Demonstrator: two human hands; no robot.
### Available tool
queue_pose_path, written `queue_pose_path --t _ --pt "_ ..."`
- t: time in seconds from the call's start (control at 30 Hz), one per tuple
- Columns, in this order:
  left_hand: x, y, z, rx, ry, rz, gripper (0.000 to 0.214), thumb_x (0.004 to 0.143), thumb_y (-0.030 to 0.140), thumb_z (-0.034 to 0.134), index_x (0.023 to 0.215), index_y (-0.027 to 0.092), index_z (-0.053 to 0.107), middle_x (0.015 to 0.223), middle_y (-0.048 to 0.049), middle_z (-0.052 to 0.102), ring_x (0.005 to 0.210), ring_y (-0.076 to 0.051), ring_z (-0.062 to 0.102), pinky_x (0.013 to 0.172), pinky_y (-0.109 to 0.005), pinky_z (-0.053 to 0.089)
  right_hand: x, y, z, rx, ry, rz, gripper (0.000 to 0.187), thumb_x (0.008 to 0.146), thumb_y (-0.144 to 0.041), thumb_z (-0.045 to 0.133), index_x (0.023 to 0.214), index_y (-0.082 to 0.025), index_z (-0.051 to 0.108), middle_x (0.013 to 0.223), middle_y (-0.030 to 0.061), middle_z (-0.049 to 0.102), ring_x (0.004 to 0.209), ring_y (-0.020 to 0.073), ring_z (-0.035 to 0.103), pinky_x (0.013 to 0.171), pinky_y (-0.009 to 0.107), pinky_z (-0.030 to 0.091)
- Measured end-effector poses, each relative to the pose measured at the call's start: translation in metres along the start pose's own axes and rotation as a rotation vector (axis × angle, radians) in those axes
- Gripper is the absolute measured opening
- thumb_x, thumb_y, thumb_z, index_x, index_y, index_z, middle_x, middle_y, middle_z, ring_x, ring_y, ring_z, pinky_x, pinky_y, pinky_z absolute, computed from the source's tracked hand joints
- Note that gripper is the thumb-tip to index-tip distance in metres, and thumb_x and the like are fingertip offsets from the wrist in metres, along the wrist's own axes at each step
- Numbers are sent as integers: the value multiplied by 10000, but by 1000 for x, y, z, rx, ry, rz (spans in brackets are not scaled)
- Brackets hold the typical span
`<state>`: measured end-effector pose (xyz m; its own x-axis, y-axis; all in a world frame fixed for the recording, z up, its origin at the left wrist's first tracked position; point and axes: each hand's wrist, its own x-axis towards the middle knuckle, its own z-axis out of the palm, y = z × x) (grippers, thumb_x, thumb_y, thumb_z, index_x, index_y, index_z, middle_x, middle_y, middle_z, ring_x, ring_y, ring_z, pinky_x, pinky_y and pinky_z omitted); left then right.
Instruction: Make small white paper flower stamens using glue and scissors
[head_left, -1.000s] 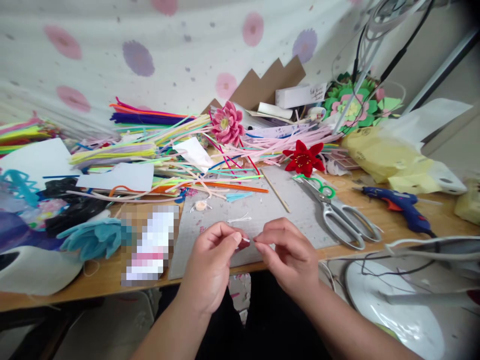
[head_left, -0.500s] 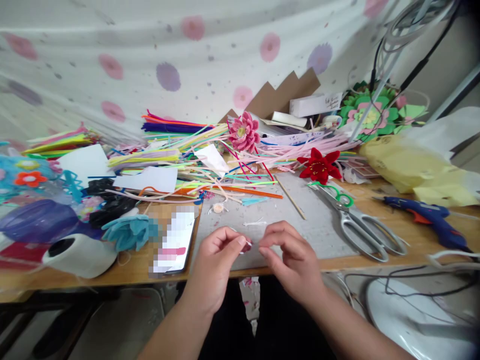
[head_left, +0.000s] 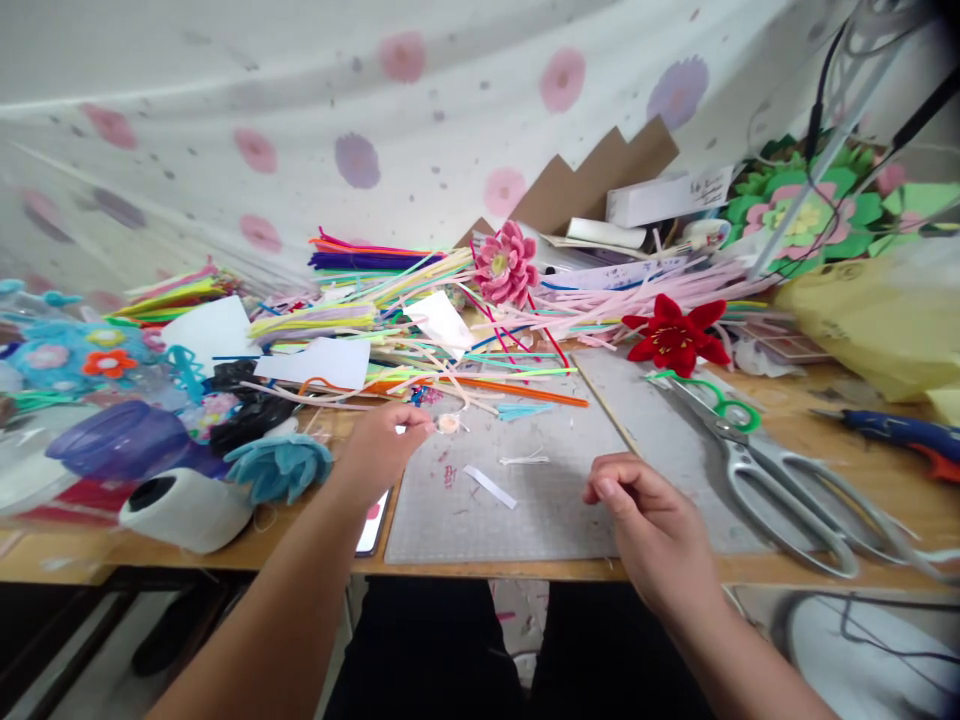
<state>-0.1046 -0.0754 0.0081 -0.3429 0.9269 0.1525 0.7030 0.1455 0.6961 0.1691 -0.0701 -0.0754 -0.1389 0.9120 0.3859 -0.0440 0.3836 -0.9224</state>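
My left hand (head_left: 382, 450) reaches over the left edge of the grey cutting mat (head_left: 450, 535), thumb and fingertips pinched together. Right beside those fingertips is a small round pale piece (head_left: 448, 424) with thin white ends around it. Whether they touch it, I cannot tell. Over the mat's right part, my right hand (head_left: 652, 520) is curled with thumb against fingers; anything inside is hidden. Between the hands lie a white strip (head_left: 491, 487), a little bunch of thin white threads (head_left: 523, 460) and tiny dark red bits (head_left: 448, 475).
Metal scissors (head_left: 787, 480), green-handled scissors (head_left: 727, 410) and a blue glue gun (head_left: 892, 428) lie to the right. A red flower (head_left: 679, 335) and pipe cleaners (head_left: 360, 320) fill the back. At left are a thread cone (head_left: 187, 510), a blue felt flower (head_left: 279, 466) and a phone (head_left: 369, 535).
My hands have moved apart, the left one forward and left to the round piece, the right one rightward. A white strip now shows on the mat; the dark red item has left my left fingers.
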Motion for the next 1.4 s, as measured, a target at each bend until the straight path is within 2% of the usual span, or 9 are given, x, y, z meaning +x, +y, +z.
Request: queue_pose_path --t 0.27,0.5,0.67,0.73,0.83,0.93,1.03,1.13,1.4 --pt "22 6 16 78 -111 13 170 674 322 624 648 203 742 644 -22 707 616 -209 599 575 -277 398 1 -3 -3 83 -64 -12 106 886 -189 566 810 -238 622 817 6 565 782 150 533 695 279 408" --pt "35 -7 17 222 -18 100 202 693 235 590 788 244 769 918 -59 748 934 -287 633 841 -342 425 -2 3 -8 256 -68 -17 169 837 -120 565 804 -248 670 811 20 554 804 174 522 676 299 397" --pt "7 5 10 285 145 181 250 766 241 557 946 215 728 1052 -101 691 1079 -314 567 969 -385 360 -2 3 -9 270 -77 -8 217 807 -76 551 790 -246 686 801 19 553 774 168 520 649 292 387" --pt "-12 10 16 252 251 258 232 793 248 556 973 220 701 1037 -83 687 1024 -276 596 941 -356 396 -2 3 -8 283 -87 -5 222 803 -65 550 792 -242 684 800 21 550 767 167 513 650 294 382" --pt "-38 13 34 197 303 283 191 795 199 550 939 209 676 936 -56 699 918 -240 624 855 -341 448 -3 4 -7 296 -70 3 208 806 -68 554 792 -239 672 792 16 547 762 164 507 660 294 377" --pt "-60 14 55 94 267 251 142 803 187 548 897 188 654 834 -45 686 794 -203 631 756 -319 478 -3 6 -6 291 -65 12 168 820 -96 570 793 -237 655 788 7 545 742 154 505 661 288 375" --pt "-76 16 71 -22 135 321 105 814 185 542 838 192 644 788 -31 666 753 -179 621 715 -298 479 -4 6 -5 258 -84 0 133 830 -119 583 781 -230 637 767 1 545 723 148 507 651 280 377" --pt "-83 16 79 -117 94 277 92 799 188 558 810 205 648 767 -19 667 740 -177 619 715 -301 473 -3 6 -2 222 -74 -26 123 822 -128 591 744 -220 612 736 -9 541 688 138 497 630 269 369" --pt "-67 -19 70 -286 223 72 147 816 286 550 904 188 616 837 -52 681 781 -205 644 733 -335 489 1 3 3 207 -19 24 224 818 -216 614 609 -191 535 613 -30 491 599 120 426 577 256 319"
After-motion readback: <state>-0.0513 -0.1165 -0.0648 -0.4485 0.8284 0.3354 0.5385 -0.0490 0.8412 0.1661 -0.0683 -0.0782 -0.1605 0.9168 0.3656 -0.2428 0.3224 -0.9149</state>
